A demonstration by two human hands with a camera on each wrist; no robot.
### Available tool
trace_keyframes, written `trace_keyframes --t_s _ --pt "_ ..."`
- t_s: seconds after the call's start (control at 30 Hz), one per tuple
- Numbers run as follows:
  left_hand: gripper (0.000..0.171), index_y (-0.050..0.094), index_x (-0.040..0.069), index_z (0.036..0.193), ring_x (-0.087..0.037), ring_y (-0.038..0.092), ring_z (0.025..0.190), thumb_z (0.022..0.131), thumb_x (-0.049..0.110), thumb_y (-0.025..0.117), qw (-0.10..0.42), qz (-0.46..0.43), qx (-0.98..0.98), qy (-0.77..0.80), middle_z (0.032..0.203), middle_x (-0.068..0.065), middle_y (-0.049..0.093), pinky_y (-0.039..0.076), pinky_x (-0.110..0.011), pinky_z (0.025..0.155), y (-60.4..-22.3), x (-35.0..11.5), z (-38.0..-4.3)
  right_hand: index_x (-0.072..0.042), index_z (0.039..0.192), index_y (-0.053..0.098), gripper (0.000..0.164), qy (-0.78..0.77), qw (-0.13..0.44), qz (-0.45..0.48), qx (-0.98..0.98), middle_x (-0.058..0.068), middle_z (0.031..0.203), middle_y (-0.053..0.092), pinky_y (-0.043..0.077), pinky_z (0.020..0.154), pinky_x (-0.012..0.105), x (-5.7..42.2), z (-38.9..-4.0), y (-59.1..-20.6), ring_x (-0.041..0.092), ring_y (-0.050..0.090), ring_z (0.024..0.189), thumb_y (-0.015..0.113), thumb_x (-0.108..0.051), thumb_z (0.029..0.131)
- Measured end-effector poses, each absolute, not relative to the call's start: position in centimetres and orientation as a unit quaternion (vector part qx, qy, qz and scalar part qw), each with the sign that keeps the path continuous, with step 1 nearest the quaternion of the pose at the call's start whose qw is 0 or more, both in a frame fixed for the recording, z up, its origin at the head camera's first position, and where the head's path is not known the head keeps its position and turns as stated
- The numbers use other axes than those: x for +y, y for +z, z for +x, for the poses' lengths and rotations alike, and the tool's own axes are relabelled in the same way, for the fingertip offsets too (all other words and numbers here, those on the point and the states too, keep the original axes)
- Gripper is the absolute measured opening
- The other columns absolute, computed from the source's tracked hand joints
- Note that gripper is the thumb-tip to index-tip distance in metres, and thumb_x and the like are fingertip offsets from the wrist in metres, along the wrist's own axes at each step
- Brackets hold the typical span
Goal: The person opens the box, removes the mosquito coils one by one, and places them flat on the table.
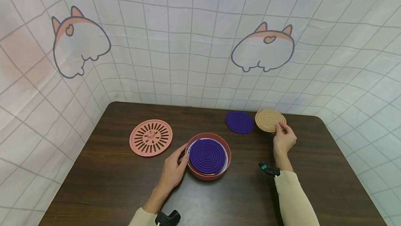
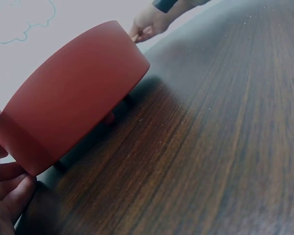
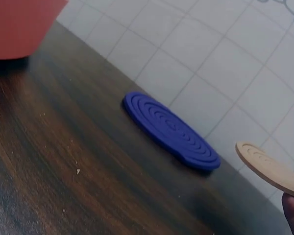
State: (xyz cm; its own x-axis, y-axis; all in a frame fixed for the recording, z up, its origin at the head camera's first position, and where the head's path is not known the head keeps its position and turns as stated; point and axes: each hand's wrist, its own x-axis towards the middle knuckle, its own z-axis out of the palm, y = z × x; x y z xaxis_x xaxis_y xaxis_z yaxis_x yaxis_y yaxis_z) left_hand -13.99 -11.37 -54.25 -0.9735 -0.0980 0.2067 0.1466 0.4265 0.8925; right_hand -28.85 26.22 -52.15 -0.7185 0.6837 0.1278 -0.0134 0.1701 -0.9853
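A reddish round bowl (image 1: 228, 163) stands on the table, and a purple spiral coaster (image 1: 207, 156) lies in it on top of a white-rimmed piece. My left hand (image 1: 173, 170) grips the bowl's left side, thumb at the rim and fingers along the outer wall; the left wrist view shows fingertips by its bottom edge. At the far right, my right hand (image 1: 284, 139) pinches the near edge of a beige spiral coaster (image 1: 268, 120). In the right wrist view that coaster (image 3: 267, 165) is raised off the table. Another purple spiral coaster (image 1: 240, 122) lies flat just left of it.
A pink slotted round lid (image 1: 151, 138) with a small raised knob lies to the left of the bowl. The dark wooden table (image 1: 103, 177) backs onto a white gridded curtain (image 1: 178, 55) with cartoon drawings, which also rises at both sides.
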Motion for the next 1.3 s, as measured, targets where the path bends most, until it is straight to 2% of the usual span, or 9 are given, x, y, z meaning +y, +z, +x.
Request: trace_keyframes --t_s 0.3,0.53,0.97,1.17,1.3 --pt "0.040 0.060 0.019 0.140 -0.015 0.067 0.115 0.101 0.024 0.058 0.123 -0.020 -0.839 -0.529 0.133 -0.002 0.067 0.056 -0.036 0.094 -54.3 -11.3 -14.0 0.004 0.112 0.072 0.024 0.592 0.292 -0.248 -0.709 -0.016 0.073 0.057 0.047 0.052 0.008 26.4 -29.0 -53.4 -0.006 0.054 0.052 0.070 -0.011 0.093" --pt "0.039 0.061 0.020 0.139 -0.013 0.067 0.115 0.101 0.024 0.058 0.118 -0.019 -0.838 -0.532 0.133 -0.001 0.067 0.056 -0.033 0.094 -54.4 -11.2 -14.1 0.003 0.112 0.073 0.023 0.588 0.294 -0.263 -0.706 -0.015 0.070 0.056 0.046 0.052 0.007 26.6 -28.9 -54.4 -0.005 0.054 0.053 0.069 -0.011 0.094" --pt "0.038 0.061 0.021 0.139 -0.014 0.067 0.115 0.101 0.024 0.058 0.117 -0.010 -0.838 -0.534 0.132 -0.001 0.067 0.056 -0.034 0.095 -54.1 -11.4 -14.3 0.003 0.111 0.073 0.024 0.577 0.297 -0.242 -0.721 -0.015 0.070 0.058 0.047 0.052 0.008 26.3 -29.4 -54.3 -0.004 0.057 0.052 0.070 -0.011 0.093" --pt "0.039 0.062 0.021 0.139 -0.016 0.067 0.116 0.100 0.025 0.059 0.121 -0.011 -0.840 -0.529 0.132 -0.002 0.067 0.056 -0.037 0.095 -54.1 -11.4 -14.2 0.004 0.111 0.072 0.025 0.551 0.290 -0.227 -0.749 -0.012 0.071 0.058 0.045 0.052 0.007 26.3 -29.3 -54.4 -0.006 0.056 0.051 0.070 -0.014 0.094" --pt "0.039 0.061 0.021 0.139 -0.016 0.067 0.116 0.100 0.026 0.059 0.120 -0.013 -0.841 -0.528 0.132 -0.001 0.067 0.056 -0.035 0.095 -54.4 -11.4 -14.1 0.002 0.111 0.072 0.024 0.522 0.282 -0.213 -0.776 -0.002 0.070 0.063 0.043 0.049 0.008 26.4 -29.0 -54.7 -0.007 0.055 0.047 0.066 -0.016 0.096"
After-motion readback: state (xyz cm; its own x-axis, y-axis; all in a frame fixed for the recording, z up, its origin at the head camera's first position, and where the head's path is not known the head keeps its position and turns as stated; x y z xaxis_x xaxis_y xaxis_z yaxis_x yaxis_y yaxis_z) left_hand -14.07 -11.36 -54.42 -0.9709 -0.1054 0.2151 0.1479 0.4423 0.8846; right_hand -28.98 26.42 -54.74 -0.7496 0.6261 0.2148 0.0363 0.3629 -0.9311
